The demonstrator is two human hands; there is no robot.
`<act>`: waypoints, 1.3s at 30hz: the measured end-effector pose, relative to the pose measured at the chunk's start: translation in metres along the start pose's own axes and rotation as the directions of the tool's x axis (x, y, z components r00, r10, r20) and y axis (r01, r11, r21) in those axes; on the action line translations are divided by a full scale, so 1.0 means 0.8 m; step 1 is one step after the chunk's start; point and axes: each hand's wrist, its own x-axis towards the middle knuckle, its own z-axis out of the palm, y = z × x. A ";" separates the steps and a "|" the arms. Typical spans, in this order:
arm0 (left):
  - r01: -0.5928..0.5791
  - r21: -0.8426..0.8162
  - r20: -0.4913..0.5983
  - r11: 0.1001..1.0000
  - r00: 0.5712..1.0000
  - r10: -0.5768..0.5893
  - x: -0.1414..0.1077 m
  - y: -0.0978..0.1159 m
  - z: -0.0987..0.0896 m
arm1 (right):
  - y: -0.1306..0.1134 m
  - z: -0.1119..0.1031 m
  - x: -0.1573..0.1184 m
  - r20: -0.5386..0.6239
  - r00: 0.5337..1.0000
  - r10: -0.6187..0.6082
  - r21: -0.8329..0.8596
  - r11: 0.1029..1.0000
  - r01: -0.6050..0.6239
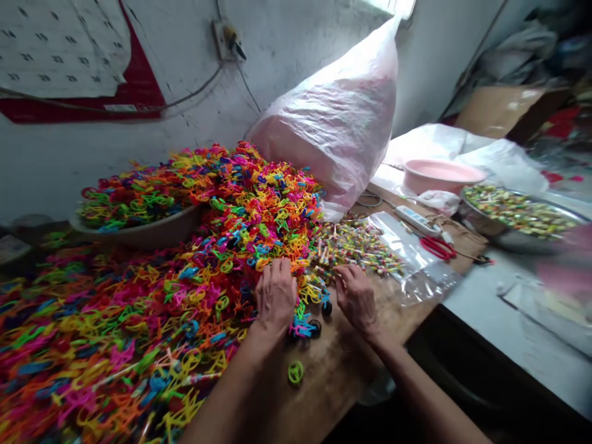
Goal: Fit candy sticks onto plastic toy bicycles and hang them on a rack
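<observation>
My left hand rests at the right edge of a large heap of colourful plastic pieces, its fingers bent down into them and their tips hidden. To its right, my right hand curls beside a pile of small striped sticks; whether anything is between its fingers is too small to tell. Between the hands lie blue pieces with black wheels. A green wheel-like ring lies nearer on the brown tabletop.
A pale basin full of plastic pieces stands at the left. Behind is a big white bag. Rightward are clear plastic bags, red-handled scissors, a power strip, a pink basin and a metal bowl.
</observation>
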 end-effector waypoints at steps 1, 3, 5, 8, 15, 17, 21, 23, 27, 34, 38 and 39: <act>0.021 -0.013 0.015 1.000 1.000 -0.020 0.006 0.004 0.005 | 0.009 0.000 0.013 0.005 1.000 -0.009 -0.061 0.998 0.009; 0.079 -0.047 0.044 0.996 0.996 -0.077 0.011 0.007 0.010 | 0.021 0.004 0.032 0.043 0.999 -0.029 -0.106 0.994 0.033; 0.139 -0.098 0.060 0.985 0.989 -0.134 0.007 0.004 0.006 | 0.027 0.013 0.041 0.093 0.995 -0.038 -0.085 0.995 0.046; 0.245 -0.212 0.054 0.946 0.970 -0.238 -0.012 -0.010 -0.009 | 0.031 0.036 0.040 0.151 0.988 -0.012 -0.179 0.983 0.040; 0.507 -0.700 0.203 0.503 0.817 -0.540 -0.086 -0.048 -0.034 | 0.028 0.061 0.037 0.071 0.997 0.040 -0.205 0.978 -0.024; 0.521 -0.803 0.312 0.289 0.781 -0.541 -0.105 -0.054 -0.040 | 0.007 0.045 0.039 0.026 1.000 0.008 -0.195 0.981 -0.003; 0.555 -0.829 0.512 -0.060 0.712 -0.481 -0.136 -0.062 -0.056 | -0.070 0.003 0.024 0.068 0.979 -0.193 0.211 0.962 0.175; 0.574 -0.801 0.582 -0.168 0.682 -0.443 -0.148 -0.064 -0.065 | -0.110 -0.009 0.003 0.243 0.931 -0.272 0.516 0.849 0.114; 0.588 -0.771 0.632 -0.244 0.661 -0.404 -0.166 -0.061 -0.077 | -0.153 -0.013 -0.038 0.385 0.868 -0.314 0.789 0.600 -0.132; 0.620 -0.751 0.652 -0.228 0.642 -0.404 -0.173 -0.048 -0.080 | -0.154 -0.014 -0.060 0.583 0.802 -0.133 0.789 0.327 -0.520; 0.635 -0.740 0.662 -0.220 0.629 -0.408 -0.169 -0.044 -0.073 | -0.149 -0.019 -0.067 0.539 0.830 -0.143 0.818 0.325 -0.475; 0.637 -0.735 0.669 -0.232 0.626 -0.401 -0.168 -0.044 -0.071 | -0.148 -0.021 -0.069 0.528 0.836 -0.148 0.822 0.337 -0.459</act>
